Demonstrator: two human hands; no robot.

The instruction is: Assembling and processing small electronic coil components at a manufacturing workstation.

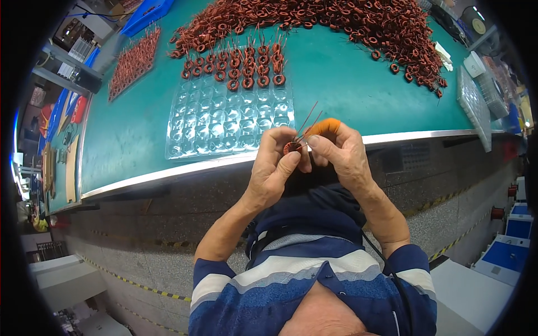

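Observation:
My left hand (268, 175) is closed on a toroidal coil (291, 148) wound with reddish copper wire, pinched between thumb and fingers just off the front edge of the bench. Two long wire leads stick up and to the right from the coil. My right hand (348, 159), with an orange wrap (326, 127) around its index finger, is closed in a pinch at the coil's wire beside the ring. Just beyond my hands lies a clear plastic tray (175, 147) with round pockets. Several rows of coils (246, 70) stand in its far part, leads upward; the nearer pockets hold none.
A big heap of similar coils (336, 22) covers the far side of the green bench (123, 145). Another filled tray (134, 61) lies at the left, near a blue bin (147, 17). Stacked clear trays (475, 106) stand at the right edge beside a white tub (474, 64).

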